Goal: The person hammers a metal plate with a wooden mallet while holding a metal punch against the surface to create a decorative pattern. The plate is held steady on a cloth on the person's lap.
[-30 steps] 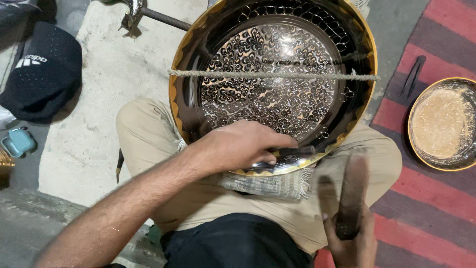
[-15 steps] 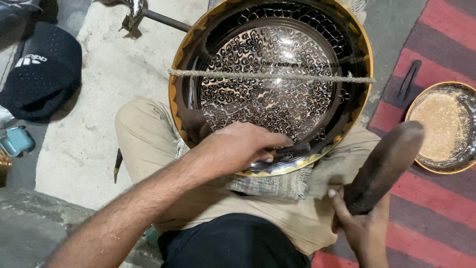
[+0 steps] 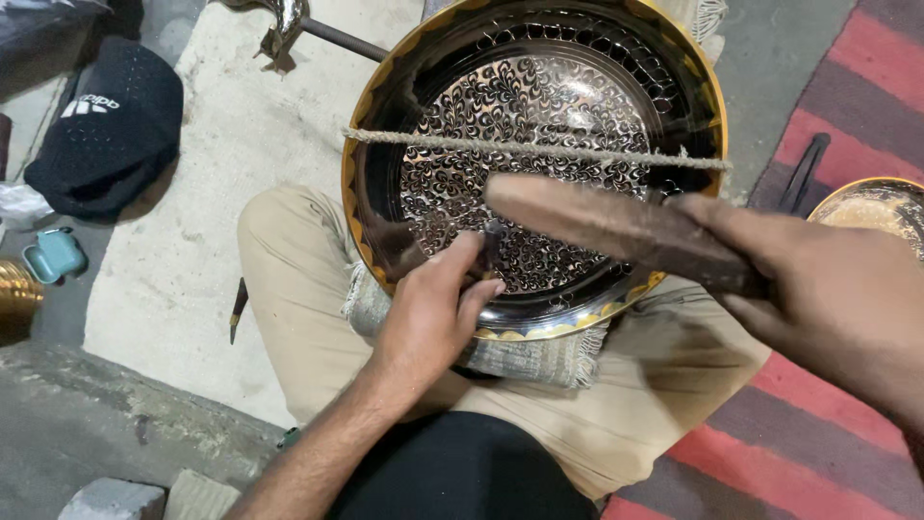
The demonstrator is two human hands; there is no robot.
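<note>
Left hand (image 3: 428, 318) pinches a small punch (image 3: 491, 246) against the engraved tray (image 3: 539, 164); right hand (image 3: 828, 299) grips a wooden mallet (image 3: 616, 231), and a skewed blow could hit fingers or scar the pattern

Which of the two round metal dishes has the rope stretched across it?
The large engraved black-and-gold metal plate on the person's lap, crossed by the rope. The other gold-rimmed dish sits on the striped rug at right, uncrossed.
</note>
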